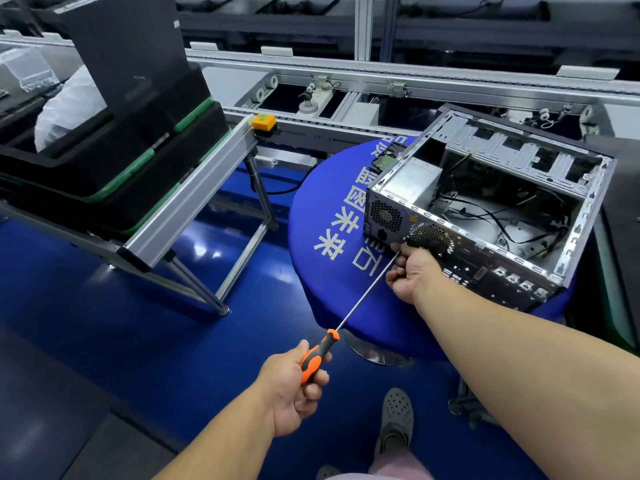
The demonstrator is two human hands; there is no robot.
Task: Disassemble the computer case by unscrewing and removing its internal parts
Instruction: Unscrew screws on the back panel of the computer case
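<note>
A grey perforated shoe (396, 422) stands on the glossy blue floor (104, 306) at the bottom of the view, and just above it the left hand (294, 386) has its fingers curled round the orange-and-black handle of a long screwdriver (346, 320). The thin steel shaft runs up and to the right to the right hand (412, 271), whose fingers and thumb pinch it near the tip, right against the rear panel of the computer case (485, 202); the tip itself is hidden behind that hand.

The case lies on its side on a round table covered in blue cloth (329, 209) printed with white characters, its open side facing up. It is bare silver metal inside a dark outer shell. A grey power supply box (412, 183) sits in the near-left corner, with a honeycomb vent on the rear panel below it and a round fan grille beside the right hand. Loose black cables (495, 216) trail across the case floor, and empty drive-bay cutouts line the far wall.

To the left, stacked black bins with green edges (114, 150) rest on an aluminium conveyor frame (194, 199); an orange button box (264, 121) sits at its corner
</note>
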